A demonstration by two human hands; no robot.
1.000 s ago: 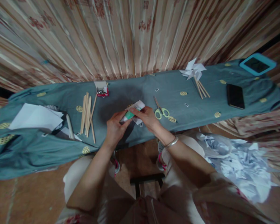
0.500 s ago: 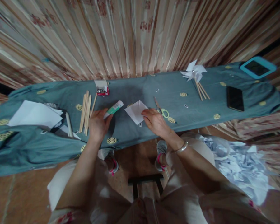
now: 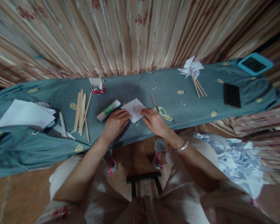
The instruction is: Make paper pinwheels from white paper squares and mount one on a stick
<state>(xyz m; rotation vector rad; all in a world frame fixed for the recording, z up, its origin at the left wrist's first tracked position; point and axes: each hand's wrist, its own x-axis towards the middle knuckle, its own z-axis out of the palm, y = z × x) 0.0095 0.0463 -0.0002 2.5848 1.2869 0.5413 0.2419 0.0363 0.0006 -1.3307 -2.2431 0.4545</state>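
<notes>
A small square of white paper (image 3: 135, 108) with crease lines lies turned cornerwise on the cloth-covered table, between my hands. My left hand (image 3: 116, 124) has its fingers together at the lower left edge of the paper. At the right corner, my right hand (image 3: 154, 120) grips the paper between thumb and fingers; the fingertips are partly hidden. A green and white glue stick (image 3: 109, 110) lies just beyond my left hand, out of its grasp. Scissors with pale green handles (image 3: 162, 110) lie right beside my right hand.
Wooden sticks (image 3: 80, 112) and a small red box of shiny metal bits (image 3: 98, 89) are on the left. Farther left are white paper sheets (image 3: 25, 114) and a white marker-like stick (image 3: 63, 124). A paper pinwheel (image 3: 191, 69), phone (image 3: 232, 95) and blue-framed device (image 3: 255, 64) are right. Paper scraps (image 3: 240, 165) fill a bag.
My left hand has let go of the glue stick, which now lies on the table, and has moved right to the paper. My right hand stays at the paper's right corner.
</notes>
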